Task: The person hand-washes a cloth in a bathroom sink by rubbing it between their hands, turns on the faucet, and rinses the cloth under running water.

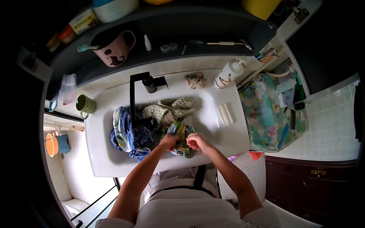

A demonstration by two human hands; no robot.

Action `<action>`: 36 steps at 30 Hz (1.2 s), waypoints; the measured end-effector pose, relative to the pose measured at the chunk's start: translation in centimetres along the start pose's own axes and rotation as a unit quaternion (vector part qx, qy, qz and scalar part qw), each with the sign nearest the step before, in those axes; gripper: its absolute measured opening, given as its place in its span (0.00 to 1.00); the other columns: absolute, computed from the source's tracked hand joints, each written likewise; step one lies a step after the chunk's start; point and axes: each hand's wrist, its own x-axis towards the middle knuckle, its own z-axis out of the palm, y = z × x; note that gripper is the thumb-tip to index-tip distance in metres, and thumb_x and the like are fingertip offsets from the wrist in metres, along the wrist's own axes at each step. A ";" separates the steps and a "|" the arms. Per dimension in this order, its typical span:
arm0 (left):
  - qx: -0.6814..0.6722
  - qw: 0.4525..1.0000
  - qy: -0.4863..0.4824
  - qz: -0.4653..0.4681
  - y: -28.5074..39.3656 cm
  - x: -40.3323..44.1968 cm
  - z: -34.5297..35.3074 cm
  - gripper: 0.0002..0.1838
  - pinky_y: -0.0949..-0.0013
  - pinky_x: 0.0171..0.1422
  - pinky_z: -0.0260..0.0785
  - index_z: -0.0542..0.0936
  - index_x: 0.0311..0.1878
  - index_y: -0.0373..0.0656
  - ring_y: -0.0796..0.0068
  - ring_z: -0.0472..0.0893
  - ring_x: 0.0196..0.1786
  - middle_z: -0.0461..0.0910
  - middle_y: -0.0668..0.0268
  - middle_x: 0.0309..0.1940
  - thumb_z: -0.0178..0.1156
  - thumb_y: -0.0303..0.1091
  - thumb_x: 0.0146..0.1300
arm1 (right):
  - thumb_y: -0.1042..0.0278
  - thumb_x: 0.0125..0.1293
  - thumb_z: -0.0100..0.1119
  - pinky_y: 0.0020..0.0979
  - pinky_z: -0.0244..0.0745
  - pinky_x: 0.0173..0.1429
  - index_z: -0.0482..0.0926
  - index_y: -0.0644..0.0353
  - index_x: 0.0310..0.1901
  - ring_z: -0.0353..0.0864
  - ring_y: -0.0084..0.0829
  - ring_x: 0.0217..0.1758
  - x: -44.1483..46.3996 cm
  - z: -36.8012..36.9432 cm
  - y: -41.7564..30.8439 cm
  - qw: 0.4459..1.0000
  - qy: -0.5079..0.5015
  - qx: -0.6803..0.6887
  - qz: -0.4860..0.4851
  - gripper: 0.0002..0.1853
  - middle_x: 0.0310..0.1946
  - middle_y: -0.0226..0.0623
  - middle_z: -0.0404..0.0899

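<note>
My left hand (pixel 169 142) is closed on a bunched green, yellow and dark patterned cloth (pixel 181 131) at the front of the white sink (pixel 208 133). My right hand (pixel 197 142) is curled into a fist at the cloth's right side, seemingly gripping its edge; the fingertips are partly hidden. Left of my hands, a blue patterned garment (pixel 137 139) lies heaped in the basin. A cream cloth with small dark print (pixel 173 108) lies behind, against the basin's back. The black faucet (pixel 132 98) arches over the clothes.
On the sink's right side lies a white soap bar (pixel 225 114), with a pump bottle (pixel 229 73) behind it. A small crumpled cloth (pixel 195 80) rests on the back rim. A green mug (pixel 86 105) stands at the left corner. Overhead, a dark shelf (pixel 167 57) holds a pink cup (pixel 116 49).
</note>
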 end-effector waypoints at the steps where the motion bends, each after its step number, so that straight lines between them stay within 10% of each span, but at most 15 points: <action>1: 0.018 1.000 0.007 0.013 0.0 0.0 0.1 0.25 0.66 0.17 0.65 0.74 0.12 0.34 0.67 0.71 0.10 0.71 0.59 0.07 0.51 0.48 0.51 | 0.64 0.54 0.51 0.23 0.50 0.11 0.74 0.61 0.21 0.62 0.20 0.08 0.6 -0.3 0.1 0.998 0.001 0.003 0.063 0.11 0.13 0.32 0.71; 13: -0.076 0.995 -0.017 -0.068 0.3 5.6 0.7 0.20 0.64 0.10 0.56 0.71 0.13 0.41 0.67 0.66 0.07 0.67 0.62 0.06 0.50 0.46 0.51 | 0.64 0.47 0.53 0.32 0.52 0.12 0.72 0.62 0.13 0.61 0.29 0.06 11.9 -2.7 4.4 0.953 0.222 -0.086 0.188 0.13 0.09 0.36 0.68; 15: -0.144 0.980 -0.021 -0.133 1.5 7.1 0.6 0.17 0.66 0.10 0.45 0.63 0.10 0.45 0.71 0.58 0.05 0.59 0.66 0.05 0.50 0.41 0.50 | 0.66 0.46 0.52 0.33 0.52 0.14 0.73 0.64 0.15 0.63 0.31 0.09 16.6 -5.2 7.6 0.952 0.283 -0.111 0.042 0.11 0.11 0.40 0.69; 16: -0.132 0.971 -0.040 -0.194 3.6 6.4 -0.2 0.18 0.66 0.13 0.42 0.59 0.10 0.47 0.73 0.54 0.06 0.54 0.68 0.06 0.51 0.40 0.49 | 0.64 0.46 0.54 0.37 0.54 0.16 0.74 0.67 0.20 0.67 0.32 0.13 17.1 -5.2 5.7 0.924 0.266 -0.226 0.156 0.12 0.15 0.43 0.72; 21: -0.177 0.972 -0.023 -0.150 3.8 7.0 -0.4 0.17 0.65 0.14 0.43 0.60 0.11 0.46 0.73 0.56 0.08 0.56 0.69 0.07 0.50 0.39 0.51 | 0.61 0.46 0.55 0.42 0.70 0.29 0.78 0.66 0.27 0.77 0.44 0.24 20.6 -6.2 6.3 0.817 0.395 -0.421 0.014 0.15 0.25 0.53 0.77; 24: -0.233 0.968 0.031 -0.093 3.2 5.7 0.4 0.18 0.67 0.14 0.44 0.63 0.11 0.48 0.74 0.56 0.08 0.58 0.69 0.07 0.51 0.43 0.52 | 0.62 0.46 0.55 0.43 0.71 0.45 0.81 0.62 0.32 0.76 0.49 0.41 15.5 -1.7 0.8 0.767 0.353 -0.536 0.019 0.14 0.30 0.52 0.78; 25: -0.215 0.974 0.043 -0.064 3.0 4.7 0.3 0.19 0.66 0.14 0.49 0.68 0.13 0.44 0.72 0.60 0.08 0.62 0.67 0.07 0.51 0.44 0.53 | 0.62 0.47 0.53 0.45 0.65 0.54 0.76 0.65 0.41 0.69 0.50 0.54 15.5 -1.7 1.8 0.736 0.383 -0.542 -0.130 0.20 0.40 0.56 0.76; 28: -0.240 0.964 0.050 0.101 0.6 2.7 0.9 0.20 0.67 0.13 0.56 0.73 0.16 0.38 0.72 0.67 0.10 0.67 0.64 0.07 0.51 0.42 0.59 | 0.61 0.49 0.52 0.46 0.62 0.58 0.66 0.71 0.52 0.63 0.54 0.59 14.0 0.0 3.5 0.644 0.409 -0.627 -0.158 0.29 0.51 0.63 0.66; 29: -0.214 0.970 0.032 0.107 -1.5 3.4 0.9 0.18 0.70 0.13 0.59 0.74 0.19 0.36 0.73 0.69 0.10 0.70 0.64 0.12 0.50 0.38 0.60 | 0.59 0.50 0.51 0.48 0.58 0.61 0.56 0.76 0.57 0.58 0.56 0.62 12.6 1.0 2.5 0.800 0.323 -0.489 -0.129 0.36 0.59 0.66 0.53; 32: -0.306 0.946 0.018 0.110 -4.2 1.3 0.8 0.15 0.72 0.20 0.63 0.73 0.22 0.36 0.74 0.73 0.18 0.73 0.64 0.17 0.50 0.36 0.60 | 0.55 0.48 0.56 0.48 0.58 0.60 0.61 0.68 0.54 0.62 0.52 0.58 12.3 2.0 5.2 0.679 0.325 -0.620 -0.221 0.34 0.56 0.58 0.58; 36: -0.283 0.956 0.049 0.065 -9.2 -1.2 0.6 0.10 0.73 0.22 0.64 0.76 0.28 0.36 0.76 0.71 0.19 0.74 0.65 0.19 0.52 0.33 0.58 | 0.59 0.48 0.61 0.45 0.67 0.47 0.70 0.63 0.40 0.72 0.47 0.45 11.6 1.4 4.1 0.723 0.254 -0.576 -0.284 0.21 0.41 0.48 0.71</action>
